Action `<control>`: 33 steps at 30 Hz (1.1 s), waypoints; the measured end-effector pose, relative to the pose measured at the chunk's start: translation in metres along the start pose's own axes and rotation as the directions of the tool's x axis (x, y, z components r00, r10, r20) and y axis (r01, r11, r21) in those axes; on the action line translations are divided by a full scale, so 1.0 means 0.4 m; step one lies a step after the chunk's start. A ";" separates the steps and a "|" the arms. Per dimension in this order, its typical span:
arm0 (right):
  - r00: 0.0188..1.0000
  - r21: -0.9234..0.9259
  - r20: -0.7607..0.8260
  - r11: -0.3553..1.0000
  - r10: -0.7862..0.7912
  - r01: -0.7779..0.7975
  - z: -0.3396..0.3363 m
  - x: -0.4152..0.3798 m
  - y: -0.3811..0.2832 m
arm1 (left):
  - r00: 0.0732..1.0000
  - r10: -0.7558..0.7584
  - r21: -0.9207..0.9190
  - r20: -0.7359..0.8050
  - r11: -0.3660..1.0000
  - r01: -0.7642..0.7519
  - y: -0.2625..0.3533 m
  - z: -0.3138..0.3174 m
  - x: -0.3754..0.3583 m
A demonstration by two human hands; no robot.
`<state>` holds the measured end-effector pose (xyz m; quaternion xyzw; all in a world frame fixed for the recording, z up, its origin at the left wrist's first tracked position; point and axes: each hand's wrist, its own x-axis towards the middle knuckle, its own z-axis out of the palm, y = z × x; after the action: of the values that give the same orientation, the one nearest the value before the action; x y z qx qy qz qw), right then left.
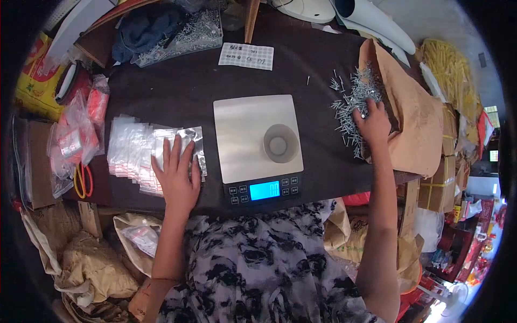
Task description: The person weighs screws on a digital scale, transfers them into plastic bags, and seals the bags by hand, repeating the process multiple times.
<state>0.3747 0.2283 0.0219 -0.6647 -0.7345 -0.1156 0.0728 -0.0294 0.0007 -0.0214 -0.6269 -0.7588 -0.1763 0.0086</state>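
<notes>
My left hand (179, 175) lies flat with its fingers spread on a fanned stack of clear zip bags (129, 145). To the right, my right hand (375, 126) is in a pile of small silver screws (349, 107), its thumb and fingers curled around some of them. The pile spills from the mouth of a brown paper bag (417, 124). Between my hands stands a digital scale (239, 140) with a steel plate and a lit blue display. A small round translucent cup (281, 144) sits on the plate, with no screws visible in it.
A clear tub of screws (196, 37) stands at the back left beside dark blue cloth (145, 29). A label sheet with handwriting (246, 56) lies behind the scale. Pink-red packets (75, 134) and orange-handled scissors (83, 180) are at the left edge. One loose screw (308, 80) lies apart.
</notes>
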 end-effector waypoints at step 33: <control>0.868 0.258 -0.200 0.831 -0.454 0.494 -0.036 0.083 -0.172 | 0.998 -0.017 -0.202 0.062 0.979 0.029 0.017 -0.068 0.009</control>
<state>0.3020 0.2503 0.0392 -0.4336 -0.8789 -0.0601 0.1897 -0.0292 -0.0023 0.0066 -0.6208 -0.7440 -0.2340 -0.0804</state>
